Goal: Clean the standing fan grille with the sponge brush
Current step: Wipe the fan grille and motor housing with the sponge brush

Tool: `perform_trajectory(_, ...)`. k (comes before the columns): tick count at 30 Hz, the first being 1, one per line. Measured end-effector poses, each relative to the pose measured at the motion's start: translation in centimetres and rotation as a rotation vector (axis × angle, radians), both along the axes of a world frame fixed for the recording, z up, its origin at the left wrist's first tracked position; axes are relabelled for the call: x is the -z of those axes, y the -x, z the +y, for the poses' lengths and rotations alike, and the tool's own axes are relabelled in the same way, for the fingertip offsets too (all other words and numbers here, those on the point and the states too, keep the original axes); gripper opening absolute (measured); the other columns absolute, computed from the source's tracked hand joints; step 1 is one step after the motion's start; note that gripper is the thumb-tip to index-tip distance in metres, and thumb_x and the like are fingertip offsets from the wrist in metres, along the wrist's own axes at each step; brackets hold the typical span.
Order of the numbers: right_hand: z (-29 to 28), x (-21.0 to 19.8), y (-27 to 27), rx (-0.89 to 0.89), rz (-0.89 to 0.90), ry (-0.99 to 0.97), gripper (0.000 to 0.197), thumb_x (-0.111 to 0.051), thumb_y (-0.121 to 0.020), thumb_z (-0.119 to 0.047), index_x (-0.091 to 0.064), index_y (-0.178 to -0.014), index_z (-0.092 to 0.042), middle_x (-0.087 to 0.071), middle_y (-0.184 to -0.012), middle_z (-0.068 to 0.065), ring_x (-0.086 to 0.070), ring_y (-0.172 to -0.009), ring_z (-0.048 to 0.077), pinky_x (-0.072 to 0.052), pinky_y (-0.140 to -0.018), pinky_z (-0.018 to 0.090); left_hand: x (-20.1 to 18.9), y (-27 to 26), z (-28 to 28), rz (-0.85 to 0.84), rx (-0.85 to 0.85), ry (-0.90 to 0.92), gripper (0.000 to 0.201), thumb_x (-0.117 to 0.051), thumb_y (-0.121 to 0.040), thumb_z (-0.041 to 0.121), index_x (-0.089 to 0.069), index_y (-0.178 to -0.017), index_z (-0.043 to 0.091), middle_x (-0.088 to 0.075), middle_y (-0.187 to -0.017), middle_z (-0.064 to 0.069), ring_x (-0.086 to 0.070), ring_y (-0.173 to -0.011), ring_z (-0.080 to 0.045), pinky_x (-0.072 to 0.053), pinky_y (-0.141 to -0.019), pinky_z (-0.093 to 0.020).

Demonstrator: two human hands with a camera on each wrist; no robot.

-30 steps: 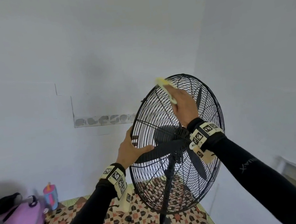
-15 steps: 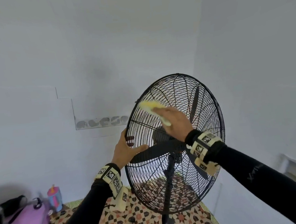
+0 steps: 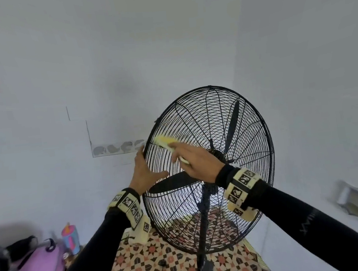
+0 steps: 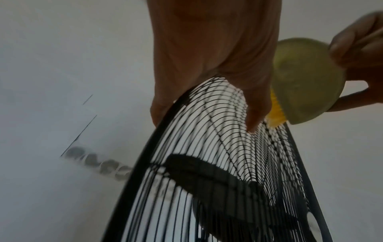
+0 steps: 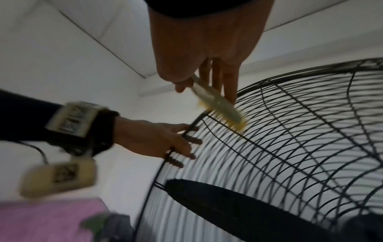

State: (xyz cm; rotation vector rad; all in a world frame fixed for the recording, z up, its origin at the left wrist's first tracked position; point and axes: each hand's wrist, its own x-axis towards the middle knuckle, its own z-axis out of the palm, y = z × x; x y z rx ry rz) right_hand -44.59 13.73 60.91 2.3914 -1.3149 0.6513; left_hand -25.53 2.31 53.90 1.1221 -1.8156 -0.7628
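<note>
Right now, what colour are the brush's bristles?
Yellow; the sponge brush shows its bristles best in the left wrist view.

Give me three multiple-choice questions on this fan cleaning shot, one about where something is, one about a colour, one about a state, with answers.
1. Where is the sponge brush on the fan grille?
A. upper left, near the rim
B. bottom edge
C. on the centre hub

2. What colour are the brush's bristles?
A. blue
B. yellow
C. red

3. What is the left hand doing?
A. hanging idle
B. holding a cloth
C. gripping the grille's rim

Answers:
1 A, the head view shows the brush by the upper left rim.
2 B, yellow shows under the right hand.
3 C, in the right wrist view its fingers poke through the wires at the rim and its thumb lies on the front.
</note>
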Motion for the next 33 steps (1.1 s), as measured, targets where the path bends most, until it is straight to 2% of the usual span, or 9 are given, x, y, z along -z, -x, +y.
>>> perform_trajectory(5, -0.1, -3.3, 2.9, 0.134, -0.335, 0.152, 0.029, -0.058, -0.096, -0.004, -0.064, -0.120, -0.019, -0.052, -0.150, 0.001, -0.061, -0.120, 0.024, -0.054, -0.101, 0.042, -3.2, 3.4, 0.9, -0.204, -0.122, 0.007, 0.141, -0.088, -0.073, 0.055, 0.014, -0.162, 0.012, 0.006, -0.170, -0.017, -0.004, -0.156, -0.045, -0.018, -0.120, -0.067)
perform_trajectory(10, 0.2, -1.6, 2.9, 0.095, -0.173, -0.016, 0.032, -0.063, -0.089, 0.005, -0.059, -0.088, -0.026, -0.041, -0.158, -0.003, -0.049, -0.137, 0.016, -0.044, -0.110, 0.024, -3.2, 4.8, 1.4, -0.143, -0.269, 0.001, 0.137, -0.090, -0.063, 0.065, -0.011, -0.157, 0.005, -0.021, -0.163, -0.018, -0.031, -0.146, -0.042, -0.037, -0.114, -0.061)
perform_trajectory(12, 1.3, -1.2, 3.1, 0.021, -0.166, -0.104, 0.030, -0.063, -0.090, 0.004, -0.062, -0.086, -0.026, -0.047, -0.154, -0.004, -0.065, -0.118, 0.019, -0.052, -0.095, 0.015, -2.8, 4.3, 0.7, -0.095, -0.262, 0.011, 0.132, -0.093, -0.061, 0.060, -0.017, -0.154, 0.007, -0.032, -0.158, -0.016, -0.041, -0.140, -0.041, -0.041, -0.111, -0.060)
perform_trajectory(16, 0.5, -3.0, 4.7, 0.130, -0.445, 0.147, 0.035, -0.062, -0.097, -0.006, -0.062, -0.128, -0.024, -0.067, -0.131, 0.010, -0.071, -0.072, 0.023, -0.062, -0.061, 0.032, -1.9, 3.1, 0.4, -0.012, -0.220, 0.054, 0.125, -0.096, -0.054, 0.061, -0.027, -0.146, 0.013, -0.045, -0.147, -0.011, -0.050, -0.133, -0.035, -0.047, -0.108, -0.058)
perform_trajectory(20, -0.1, -1.6, 4.1, 0.312, -0.368, 0.086, 0.069, -0.059, -0.098, -0.004, -0.030, -0.158, -0.023, -0.073, -0.107, 0.015, -0.054, -0.059, -0.002, -0.040, -0.051, 0.003, -2.2, 3.2, 0.7, -0.015, -0.235, 0.056, 0.123, -0.097, -0.056, 0.057, -0.028, -0.147, 0.010, -0.043, -0.146, -0.012, -0.046, -0.134, -0.034, -0.045, -0.109, -0.059)
perform_trajectory(24, 1.7, 0.4, 3.0, 0.076, -0.193, -0.044, 0.051, -0.060, -0.096, -0.001, -0.054, -0.144, -0.018, -0.066, -0.131, 0.014, -0.056, -0.073, -0.002, -0.041, -0.064, 0.001, -2.1, 3.1, 0.4, -0.034, -0.230, 0.067, 0.120, -0.096, -0.057, 0.056, -0.029, -0.145, 0.010, -0.043, -0.145, -0.013, -0.047, -0.133, -0.036, -0.046, -0.107, -0.060)
perform_trajectory(26, 1.4, -0.5, 3.7, 0.106, -0.269, 0.027, 0.047, -0.062, -0.096, -0.005, -0.057, -0.141, -0.016, -0.057, -0.138, 0.011, -0.059, -0.099, 0.015, -0.049, -0.084, 0.012, -2.0, 3.1, 0.4, -0.020, -0.226, 0.058, 0.122, -0.096, -0.056, 0.058, -0.029, -0.145, 0.010, -0.044, -0.145, -0.012, -0.048, -0.133, -0.035, -0.046, -0.107, -0.060)
perform_trajectory(29, 0.2, -1.4, 5.1, 0.302, -0.509, 0.230, 0.043, -0.063, -0.096, -0.008, -0.059, -0.139, -0.013, -0.063, -0.126, 0.013, -0.061, -0.103, 0.022, -0.056, -0.093, 0.038, -2.0, 3.2, 0.6, -0.007, -0.220, 0.041, 0.124, -0.096, -0.056, 0.059, -0.026, -0.146, 0.010, -0.045, -0.145, -0.012, -0.047, -0.133, -0.035, -0.044, -0.109, -0.060)
perform_trajectory(33, 0.6, 1.8, 3.0, 0.308, -0.369, 0.178, 0.045, -0.066, -0.093, -0.002, -0.060, -0.137, -0.014, -0.067, -0.128, 0.014, -0.065, -0.107, 0.022, -0.055, -0.099, 0.043, -2.1, 3.0, 0.5, 0.008, -0.202, 0.024, 0.122, -0.097, -0.056, 0.056, -0.025, -0.145, 0.012, -0.047, -0.143, -0.013, -0.048, -0.132, -0.036, -0.044, -0.109, -0.060)
